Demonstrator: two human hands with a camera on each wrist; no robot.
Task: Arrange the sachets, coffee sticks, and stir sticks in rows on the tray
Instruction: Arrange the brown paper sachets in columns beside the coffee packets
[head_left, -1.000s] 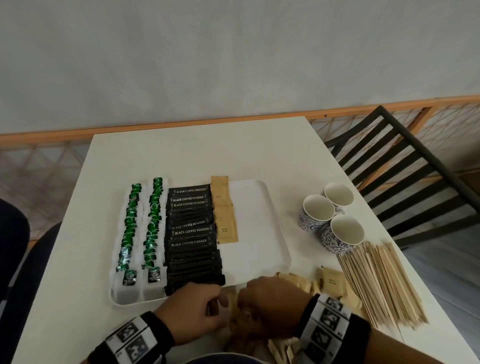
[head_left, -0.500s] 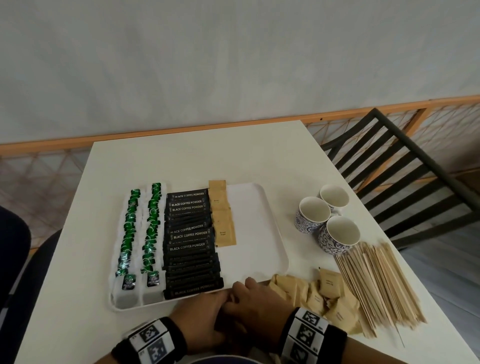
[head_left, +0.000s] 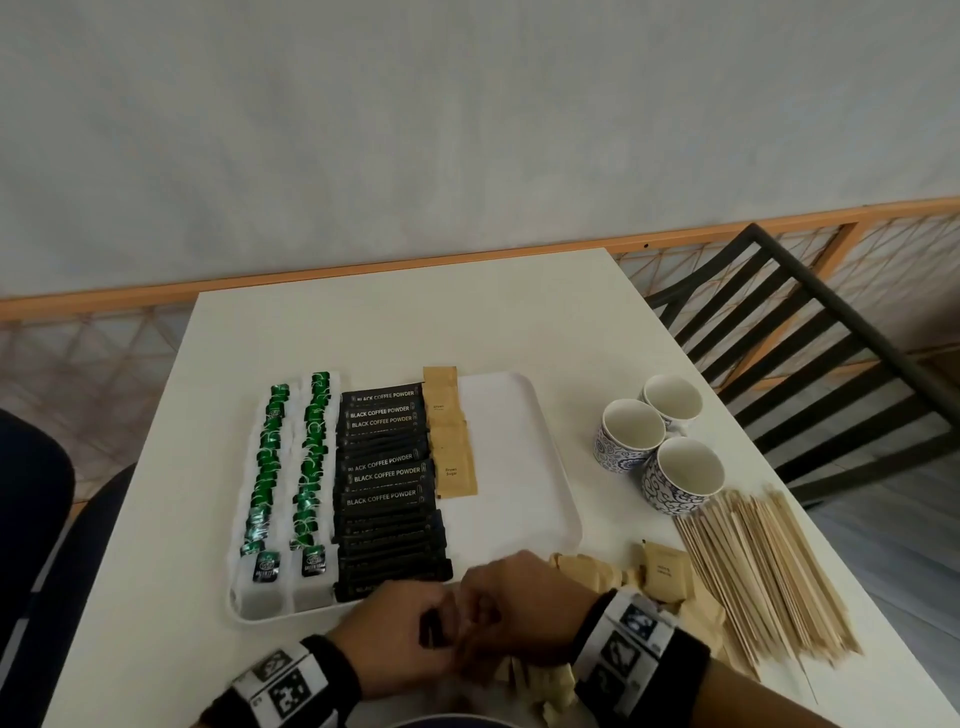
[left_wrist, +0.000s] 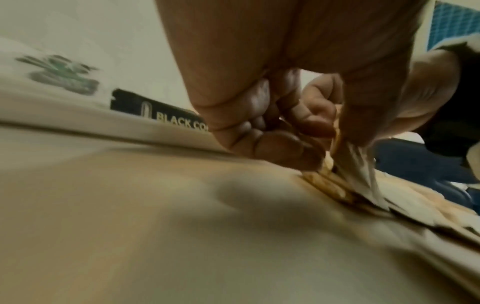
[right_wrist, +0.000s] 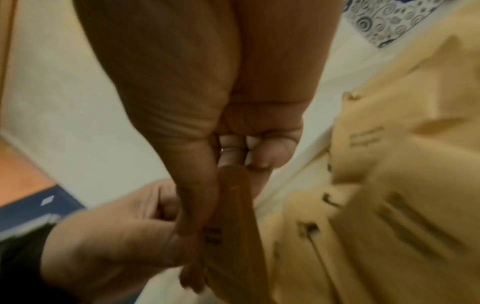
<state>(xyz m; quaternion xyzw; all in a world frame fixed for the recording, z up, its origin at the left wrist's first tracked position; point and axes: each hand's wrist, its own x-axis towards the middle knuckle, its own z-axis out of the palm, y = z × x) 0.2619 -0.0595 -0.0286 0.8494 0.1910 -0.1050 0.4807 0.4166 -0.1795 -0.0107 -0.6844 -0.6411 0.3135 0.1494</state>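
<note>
Brown sachets (right_wrist: 233, 226), flat paper packets, stand on edge pinched between thumb and fingers of the right hand (head_left: 524, 608); the left hand (head_left: 400, 634) pinches them too, just before the tray (head_left: 519, 467), with loose sachets (head_left: 660, 571) beside.

Head cam looks down and forward over the table (head_left: 363, 332). 2 wrist cams sit low and very close (blurry), facing along the fingers; all 3 share the brown sachets (right_wrist: 389, 164).
</note>
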